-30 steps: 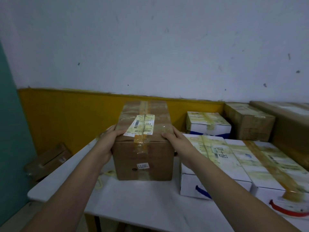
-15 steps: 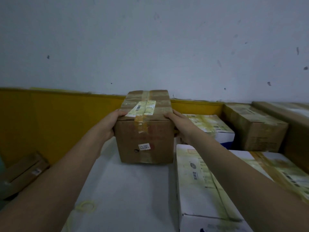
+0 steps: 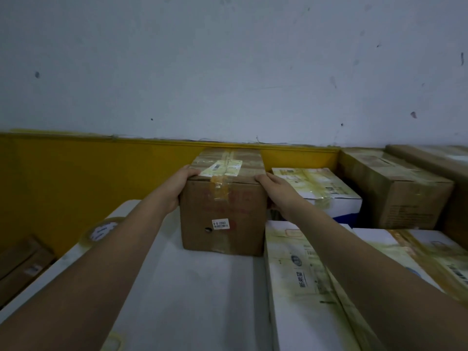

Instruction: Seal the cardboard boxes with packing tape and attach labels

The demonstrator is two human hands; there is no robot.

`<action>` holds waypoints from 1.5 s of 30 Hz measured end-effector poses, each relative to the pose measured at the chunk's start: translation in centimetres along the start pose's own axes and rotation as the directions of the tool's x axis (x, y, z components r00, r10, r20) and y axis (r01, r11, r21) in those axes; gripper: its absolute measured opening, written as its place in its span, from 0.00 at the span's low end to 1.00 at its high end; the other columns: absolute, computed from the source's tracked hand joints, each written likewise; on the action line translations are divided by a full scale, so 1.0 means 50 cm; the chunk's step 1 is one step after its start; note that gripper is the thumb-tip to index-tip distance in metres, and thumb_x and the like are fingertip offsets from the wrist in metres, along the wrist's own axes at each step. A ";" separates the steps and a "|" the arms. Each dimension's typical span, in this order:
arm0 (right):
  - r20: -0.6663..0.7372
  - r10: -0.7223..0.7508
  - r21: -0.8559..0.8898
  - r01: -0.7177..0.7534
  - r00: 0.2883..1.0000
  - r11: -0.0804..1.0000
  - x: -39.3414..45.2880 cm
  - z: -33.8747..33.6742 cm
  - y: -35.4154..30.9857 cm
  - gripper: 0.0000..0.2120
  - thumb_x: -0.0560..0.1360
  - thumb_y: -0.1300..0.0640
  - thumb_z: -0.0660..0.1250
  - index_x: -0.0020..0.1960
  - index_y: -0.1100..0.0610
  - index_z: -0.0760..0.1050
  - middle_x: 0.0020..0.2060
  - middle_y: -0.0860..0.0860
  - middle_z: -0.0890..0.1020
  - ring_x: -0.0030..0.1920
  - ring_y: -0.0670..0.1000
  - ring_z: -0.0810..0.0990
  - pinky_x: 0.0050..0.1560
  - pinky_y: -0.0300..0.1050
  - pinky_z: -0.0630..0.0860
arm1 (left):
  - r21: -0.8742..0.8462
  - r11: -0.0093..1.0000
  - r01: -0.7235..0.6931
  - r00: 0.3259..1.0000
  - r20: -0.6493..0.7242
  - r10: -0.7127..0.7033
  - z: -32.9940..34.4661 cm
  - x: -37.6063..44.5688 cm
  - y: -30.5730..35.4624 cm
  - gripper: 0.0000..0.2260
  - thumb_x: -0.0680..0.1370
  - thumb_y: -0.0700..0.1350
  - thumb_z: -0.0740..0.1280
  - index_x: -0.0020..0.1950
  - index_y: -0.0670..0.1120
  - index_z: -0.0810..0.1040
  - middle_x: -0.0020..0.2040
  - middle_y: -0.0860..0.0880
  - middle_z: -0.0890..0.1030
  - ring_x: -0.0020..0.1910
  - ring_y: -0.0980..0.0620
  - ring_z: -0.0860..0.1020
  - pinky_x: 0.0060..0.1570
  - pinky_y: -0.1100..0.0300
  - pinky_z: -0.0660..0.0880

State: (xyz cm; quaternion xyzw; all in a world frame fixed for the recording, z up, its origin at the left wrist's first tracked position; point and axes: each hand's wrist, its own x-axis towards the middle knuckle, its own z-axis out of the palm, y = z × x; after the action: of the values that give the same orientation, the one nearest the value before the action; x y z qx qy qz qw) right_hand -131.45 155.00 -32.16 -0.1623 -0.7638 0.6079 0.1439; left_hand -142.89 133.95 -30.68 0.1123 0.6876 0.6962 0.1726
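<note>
A brown cardboard box [image 3: 222,214] stands upright on the white table [image 3: 192,295], near the yellow wall band. Tape runs over its top seam and a pale label [image 3: 222,168] is stuck across it; a small sticker sits low on its front face. My left hand [image 3: 178,188] grips the box's upper left edge with the thumb on top. My right hand [image 3: 276,193] grips the upper right edge the same way. A roll of clear packing tape [image 3: 101,233] lies on the table's left edge, partly behind my left forearm.
White taped boxes [image 3: 311,287] fill the table to the right of the brown box, one more [image 3: 316,188] behind them. Large brown cartons [image 3: 395,188] stand at the far right. A flat carton [image 3: 22,264] lies low at the left. Another tape roll [image 3: 114,342] shows at the bottom edge.
Both hands have pushed the brown box away from me along the table, toward the yellow wall. The view has moved forward with it.
</note>
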 end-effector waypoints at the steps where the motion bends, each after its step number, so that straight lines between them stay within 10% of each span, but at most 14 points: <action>1: 0.004 -0.003 -0.001 0.003 1.000 1.000 -0.003 0.002 0.000 0.18 0.81 0.42 0.60 0.66 0.48 0.75 0.51 0.51 0.83 0.50 0.52 0.82 0.45 0.47 0.81 | -0.003 1.000 0.000 1.000 -0.004 0.000 -0.002 0.005 -0.004 0.19 0.84 0.46 0.62 0.74 0.53 0.65 0.47 0.46 0.83 0.28 0.52 0.82 0.28 0.58 0.80; 7: -0.044 0.005 -0.046 -0.007 0.999 0.999 -0.017 0.034 0.001 0.22 0.80 0.40 0.57 0.71 0.47 0.70 0.61 0.53 0.79 0.55 0.54 0.80 0.52 0.50 0.80 | 0.085 0.996 0.010 0.998 -0.069 -0.004 -0.023 0.020 -0.025 0.20 0.82 0.52 0.63 0.73 0.49 0.71 0.63 0.42 0.81 0.42 0.45 0.84 0.42 0.51 0.82; 10: -0.046 0.014 -0.281 -0.027 0.999 0.959 -0.039 0.082 -0.021 0.30 0.82 0.39 0.52 0.79 0.54 0.58 0.70 0.57 0.73 0.65 0.59 0.74 0.64 0.52 0.73 | 0.402 0.907 0.128 0.928 -0.371 0.033 -0.060 0.042 -0.022 0.27 0.79 0.63 0.57 0.65 0.44 0.78 0.66 0.38 0.77 0.62 0.37 0.77 0.63 0.42 0.74; 16: 0.010 -0.162 -0.724 0.118 0.987 0.679 -0.062 0.111 -0.094 0.28 0.83 0.39 0.51 0.54 0.63 0.75 0.51 0.61 0.80 0.53 0.60 0.79 0.46 0.46 0.70 | 0.235 0.906 0.353 0.683 -0.726 -0.078 -0.085 0.019 0.003 0.37 0.79 0.58 0.65 0.80 0.43 0.53 0.79 0.38 0.53 0.75 0.35 0.59 0.70 0.41 0.67; 22: -0.094 -0.125 -0.646 0.034 0.988 0.762 0.085 0.004 -0.121 0.39 0.79 0.40 0.63 0.81 0.56 0.51 0.79 0.58 0.55 0.76 0.61 0.60 0.72 0.54 0.64 | 0.318 0.911 0.262 0.810 -0.586 -0.029 0.000 -0.013 -0.022 0.43 0.75 0.57 0.67 0.81 0.43 0.47 0.73 0.40 0.58 0.68 0.36 0.64 0.63 0.46 0.73; 30: -0.010 0.024 -0.511 -0.026 1.000 0.859 0.166 0.007 -0.062 0.44 0.74 0.31 0.64 0.79 0.57 0.57 0.75 0.58 0.65 0.73 0.62 0.66 0.67 0.56 0.68 | 0.244 0.944 0.221 0.830 -0.555 -0.051 -0.123 0.059 -0.024 0.40 0.69 0.56 0.66 0.79 0.53 0.56 0.74 0.40 0.59 0.65 0.35 0.72 0.60 0.38 0.76; 37: -0.039 -0.101 -0.757 0.037 0.994 0.653 0.143 -0.012 -0.058 0.51 0.69 0.24 0.60 0.74 0.63 0.64 0.71 0.61 0.70 0.67 0.62 0.72 0.57 0.53 0.74 | 0.051 0.998 0.044 0.957 -0.288 -0.028 -0.129 0.056 -0.006 0.17 0.81 0.51 0.66 0.66 0.42 0.75 0.54 0.43 0.83 0.40 0.50 0.81 0.29 0.59 0.74; 41: 0.164 -0.108 -0.851 0.196 0.980 0.487 0.117 -0.054 -0.048 0.57 0.62 0.22 0.63 0.81 0.50 0.52 0.80 0.54 0.51 0.78 0.59 0.57 0.74 0.57 0.62 | 0.004 0.998 0.061 0.989 -0.138 -0.060 -0.086 0.059 0.014 0.13 0.81 0.56 0.64 0.57 0.48 0.80 0.41 0.49 0.84 0.37 0.51 0.81 0.35 0.57 0.73; 45: 0.173 -0.223 -0.937 0.230 0.959 0.262 0.117 -0.054 -0.049 0.48 0.65 0.25 0.67 0.74 0.55 0.67 0.71 0.56 0.70 0.67 0.58 0.72 0.64 0.55 0.74 | 0.307 0.950 0.050 0.964 -0.263 0.034 -0.075 0.082 0.017 0.29 0.76 0.68 0.64 0.68 0.49 0.73 0.65 0.43 0.77 0.60 0.43 0.77 0.56 0.49 0.76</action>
State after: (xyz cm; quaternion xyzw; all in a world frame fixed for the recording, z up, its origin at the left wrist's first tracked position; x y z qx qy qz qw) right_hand -135.80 159.34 -29.04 -0.1032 -0.9893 0.0117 0.1026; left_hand -148.17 132.13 -30.28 0.0413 0.8059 0.5873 0.0623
